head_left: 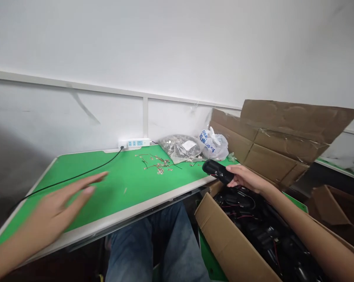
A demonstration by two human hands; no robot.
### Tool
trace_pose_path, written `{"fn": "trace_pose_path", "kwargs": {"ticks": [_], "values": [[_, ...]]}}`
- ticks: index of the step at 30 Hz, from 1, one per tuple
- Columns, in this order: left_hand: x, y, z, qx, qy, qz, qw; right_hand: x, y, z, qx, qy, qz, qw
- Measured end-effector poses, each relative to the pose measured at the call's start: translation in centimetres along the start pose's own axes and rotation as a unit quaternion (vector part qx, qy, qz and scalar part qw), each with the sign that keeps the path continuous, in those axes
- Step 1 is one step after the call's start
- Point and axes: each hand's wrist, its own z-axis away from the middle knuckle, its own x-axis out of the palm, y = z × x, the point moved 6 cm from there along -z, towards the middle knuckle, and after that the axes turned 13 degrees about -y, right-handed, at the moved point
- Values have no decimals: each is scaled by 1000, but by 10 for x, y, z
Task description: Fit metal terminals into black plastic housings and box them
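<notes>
My right hand (244,178) grips a black cylindrical housing (221,172), tilted, above the near corner of an open cardboard box (228,237). Many similar black parts (262,231) with thin red and black wires fill that box. Over the left part of the green tabletop (121,184) hovers my left hand (59,205), fingers stretched out, thumb apart, holding nothing; it is slightly blurred. Small metal pieces with short wires (161,164) lie scattered farther back on the table.
A white power strip (134,143) sits against the wall, with a black cable (85,171) running left across the table. A clear bag of small parts (178,148) and a tied white plastic bag (214,145) stand at the back. Raised cardboard flaps (282,137) rise at right.
</notes>
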Motion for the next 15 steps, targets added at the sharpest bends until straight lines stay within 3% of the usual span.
{"fn": "trace_pose_path", "kwargs": {"ticks": [3,5,7,9,11,13,15], "values": [[49,14,-48,33,-20,116,992,36,-8,-51,-43,-27,-64,997],[83,21,-81,47,-24,233,971,65,-14,-89,-71,-54,-86,992],[113,18,-110,8,-42,351,936,96,-23,-128,-111,-76,-76,988],[137,12,-132,-45,-115,470,874,127,-34,-166,-152,-92,-34,983],[148,3,-146,-82,-175,566,801,156,-47,-199,-210,-104,23,972],[147,-8,-155,-92,-192,636,742,184,-62,-229,-281,-117,91,948],[139,-24,-163,-85,-163,671,718,205,-73,-255,-337,-111,146,924]]}}
